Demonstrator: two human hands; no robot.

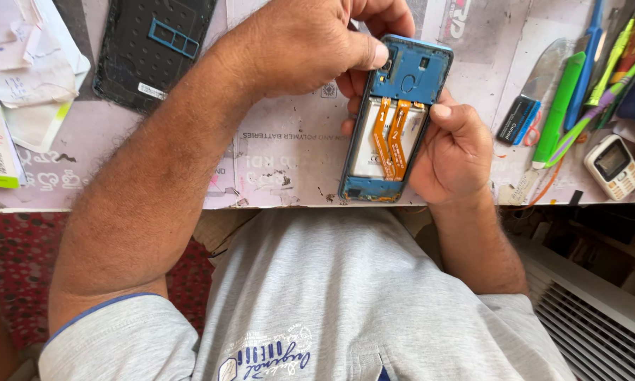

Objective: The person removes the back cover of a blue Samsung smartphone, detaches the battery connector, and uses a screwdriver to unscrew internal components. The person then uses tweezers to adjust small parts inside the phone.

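An opened blue smartphone (399, 113) with its back removed shows a white battery and two orange flex cables running down its middle. My right hand (455, 152) grips the phone along its right edge, thumb resting on the frame. My left hand (310, 42) reaches over from the left and holds the phone's top end, thumb pressed near the camera corner. The phone hovers just above the worktable (289, 162), tilted slightly.
A black phone back cover (152, 49) lies at the upper left beside loose papers (21, 70). At the right sit green and blue tools (564, 99), a metal blade and a small white keypad phone (614, 166). The table's front edge runs above my lap.
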